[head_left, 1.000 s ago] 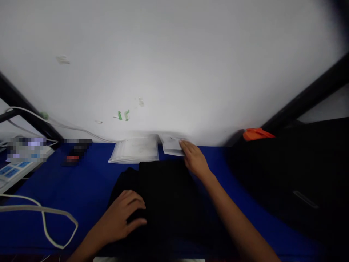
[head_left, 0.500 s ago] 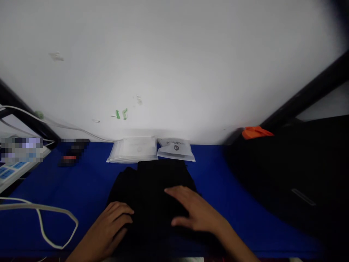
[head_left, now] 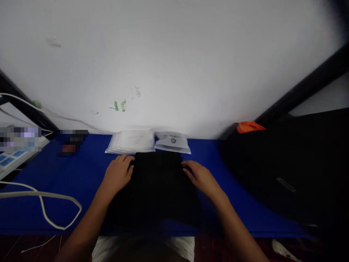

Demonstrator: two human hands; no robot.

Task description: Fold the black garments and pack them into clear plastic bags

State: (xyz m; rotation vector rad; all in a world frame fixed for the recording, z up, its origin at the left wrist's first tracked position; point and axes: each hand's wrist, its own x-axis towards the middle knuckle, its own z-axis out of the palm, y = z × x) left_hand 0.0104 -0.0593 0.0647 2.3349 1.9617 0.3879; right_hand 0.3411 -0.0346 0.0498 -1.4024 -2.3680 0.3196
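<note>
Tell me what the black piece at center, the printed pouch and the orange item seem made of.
Black piece: likely fabric, matte; it shows no shine, though its weave is too dark to read.
Printed pouch: probably thin plastic, frosted; it looks milky and slightly see-through.
Orange item: creased, perhaps fabric or plastic; I cannot tell.

A white cord (head_left: 54, 195) loops across the blue surface (head_left: 65, 174) at left; green bits (head_left: 116, 106) mark the wall (head_left: 174, 65).

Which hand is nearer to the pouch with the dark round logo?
Right. The right hand is at the right edge of the black fabric, just short of the pouch; the left hand is at the fabric's left edge, farther off.
</note>
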